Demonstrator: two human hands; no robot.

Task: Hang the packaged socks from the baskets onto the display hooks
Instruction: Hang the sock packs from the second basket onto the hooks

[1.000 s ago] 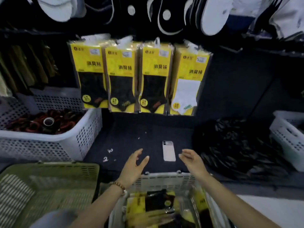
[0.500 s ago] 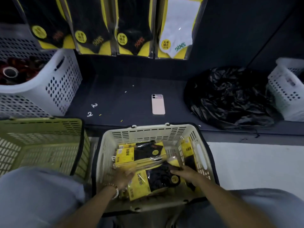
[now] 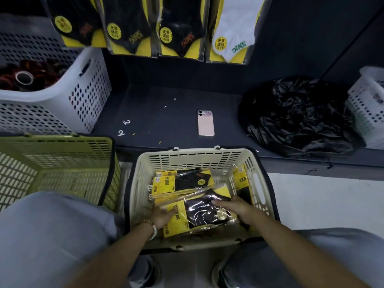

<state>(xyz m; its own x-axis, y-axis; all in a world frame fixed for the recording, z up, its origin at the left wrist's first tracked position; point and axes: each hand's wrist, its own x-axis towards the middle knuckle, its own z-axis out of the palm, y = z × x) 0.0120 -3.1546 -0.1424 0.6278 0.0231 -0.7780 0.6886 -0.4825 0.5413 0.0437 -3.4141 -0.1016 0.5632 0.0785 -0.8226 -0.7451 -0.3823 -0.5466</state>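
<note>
A cream basket (image 3: 197,157) stands between my knees and holds several yellow packs of black socks. My left hand (image 3: 164,215) grips the left edge of the top sock pack (image 3: 199,215). At that pack's right edge, my right hand (image 3: 234,206) has its fingers laid over the plastic. More packs (image 3: 182,181) lie behind it in the basket. Several packs of socks hang in a row above on the wall: black ones (image 3: 128,32) and one white pack (image 3: 232,34). The hooks are out of view.
An olive basket (image 3: 62,161) sits at the left. A white basket with rolls of tape (image 3: 62,94) stands on the dark shelf, next to a pink phone (image 3: 205,123), a black plastic bag (image 3: 295,115) and another white basket (image 3: 367,104). Two small hooks (image 3: 123,127) lie on the shelf.
The view tilted down from the hanging packs to the cream basket. Both hands dropped from above the basket's rim into it and took hold of the top sock pack.
</note>
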